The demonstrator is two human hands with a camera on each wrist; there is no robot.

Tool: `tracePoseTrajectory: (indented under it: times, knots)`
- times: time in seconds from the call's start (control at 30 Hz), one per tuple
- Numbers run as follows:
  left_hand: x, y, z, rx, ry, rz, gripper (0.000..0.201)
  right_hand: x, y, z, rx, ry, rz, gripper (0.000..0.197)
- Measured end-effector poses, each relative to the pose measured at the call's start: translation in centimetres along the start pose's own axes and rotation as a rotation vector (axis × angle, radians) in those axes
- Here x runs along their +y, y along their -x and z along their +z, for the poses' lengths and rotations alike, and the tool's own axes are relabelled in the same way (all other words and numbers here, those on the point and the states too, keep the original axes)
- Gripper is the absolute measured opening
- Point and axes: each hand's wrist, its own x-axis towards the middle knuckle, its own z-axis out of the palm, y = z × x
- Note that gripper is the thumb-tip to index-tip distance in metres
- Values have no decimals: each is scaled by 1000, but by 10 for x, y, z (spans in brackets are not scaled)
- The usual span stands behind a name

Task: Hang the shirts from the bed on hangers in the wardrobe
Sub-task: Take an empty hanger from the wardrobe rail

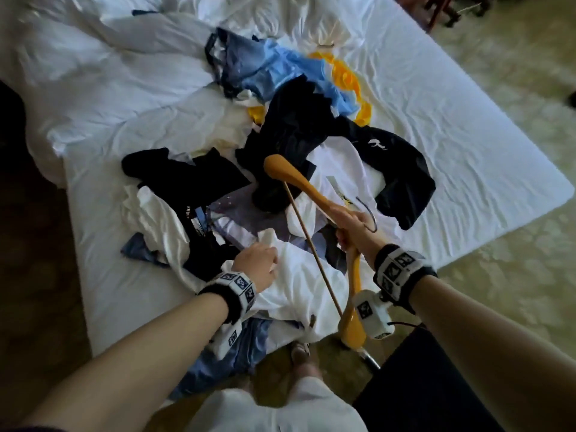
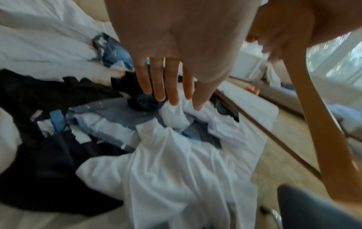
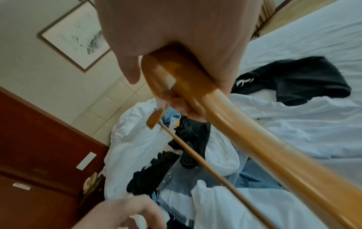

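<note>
A pile of shirts lies on the white bed (image 1: 452, 126): black shirts (image 1: 293, 132), a light blue one (image 1: 280, 70), a yellow one (image 1: 349, 79) and white ones. My right hand (image 1: 352, 226) grips a wooden hanger (image 1: 296, 182) at its middle, by the metal hook (image 1: 369, 213), and holds it above the pile. The hanger (image 3: 254, 139) runs out of my right fist (image 3: 176, 31). My left hand (image 1: 265, 260) is over a white shirt (image 1: 299, 285) at the bed's near edge. Its straight fingers (image 2: 168, 80) reach a fold of that white shirt (image 2: 166, 162).
A crumpled white duvet (image 1: 109, 57) covers the far left of the bed. Pale carpet (image 1: 498, 291) lies to the right. A dark seat (image 1: 420, 385) stands by my right leg. A dark wooden cabinet (image 3: 39, 155) and a framed picture (image 3: 78, 35) are beyond the bed.
</note>
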Motion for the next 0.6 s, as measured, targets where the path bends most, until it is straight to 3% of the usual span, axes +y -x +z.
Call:
tracePoseTrajectory:
  times: [0.13, 0.33, 0.43, 0.5, 0.6]
  knots:
    - [1, -20, 64, -240, -107, -36, 28, 41, -43, 12, 8, 182, -23, 79]
    - [-7, -49, 135, -354, -284, -71, 52, 105, -75, 33, -17, 265, 48, 38]
    - [-19, -69, 158, -268, -345, -31, 36, 130, -78, 41, 4, 332, 37, 30]
    - [-26, -77, 155, -312, -363, 30, 16, 140, -78, 43, 25, 341, 42, 25]
    - [-34, -74, 143, -290, -311, 115, 23, 144, -70, 44, 20, 371, 78, 25]
